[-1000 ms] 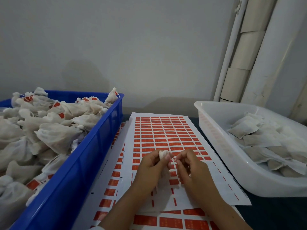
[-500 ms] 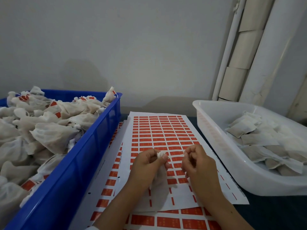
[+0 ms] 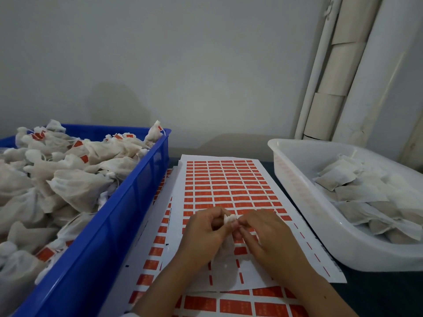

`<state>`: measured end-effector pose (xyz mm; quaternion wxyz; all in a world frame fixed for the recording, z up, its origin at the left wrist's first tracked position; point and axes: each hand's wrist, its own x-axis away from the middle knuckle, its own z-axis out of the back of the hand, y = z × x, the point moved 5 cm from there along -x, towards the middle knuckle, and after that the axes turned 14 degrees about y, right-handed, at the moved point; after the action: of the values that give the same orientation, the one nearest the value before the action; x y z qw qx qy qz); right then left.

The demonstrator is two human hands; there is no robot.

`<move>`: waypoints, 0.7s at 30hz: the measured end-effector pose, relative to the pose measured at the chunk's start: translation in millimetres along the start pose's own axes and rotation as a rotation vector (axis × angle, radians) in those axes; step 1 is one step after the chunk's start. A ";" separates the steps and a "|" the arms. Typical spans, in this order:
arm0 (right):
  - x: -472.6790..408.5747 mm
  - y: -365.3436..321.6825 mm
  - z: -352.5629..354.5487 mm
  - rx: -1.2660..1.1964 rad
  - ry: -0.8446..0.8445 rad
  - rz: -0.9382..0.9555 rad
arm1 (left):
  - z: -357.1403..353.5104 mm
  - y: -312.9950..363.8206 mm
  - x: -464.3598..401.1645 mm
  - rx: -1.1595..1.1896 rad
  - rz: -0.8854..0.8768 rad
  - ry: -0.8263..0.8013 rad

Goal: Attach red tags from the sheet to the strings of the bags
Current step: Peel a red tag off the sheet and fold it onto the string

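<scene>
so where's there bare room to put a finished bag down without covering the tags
Little bare table shows: a dark strip between the top white sheet of red tags and the white plastic tray, widening toward you. The tray's far-left floor is bare too. Crowded: the blue plastic crate heaped with white cloth bags, and mid-sheet under both hands.

I hold one small white mesh bag point(image 3: 225, 244) over the near half of the top tag sheet point(image 3: 229, 191); its gathered neck point(image 3: 229, 218) sticks up between my fingertips and its body hangs below them. The sheet is white, lying flat on a stack of like sheets, its far part filled with rows of red tags point(image 3: 219, 179), its near part mostly stripped, with thin red slivers left.
</scene>
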<state>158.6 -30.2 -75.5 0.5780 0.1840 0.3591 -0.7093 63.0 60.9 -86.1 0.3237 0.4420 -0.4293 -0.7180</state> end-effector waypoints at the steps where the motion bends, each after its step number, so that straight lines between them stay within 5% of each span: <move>1: -0.3 1.3 0.4 -0.012 -0.006 0.004 | -0.2 0.9 0.4 0.002 -0.011 -0.008; 21: -0.3 1.7 -2.9 -0.099 -0.082 -0.083 | -1.2 1.6 1.1 -0.031 -0.076 0.003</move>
<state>159.9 -28.1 -77.7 0.5707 0.1108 0.3770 -0.7210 63.8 58.9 -85.4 0.3036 0.4539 -0.4007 -0.7357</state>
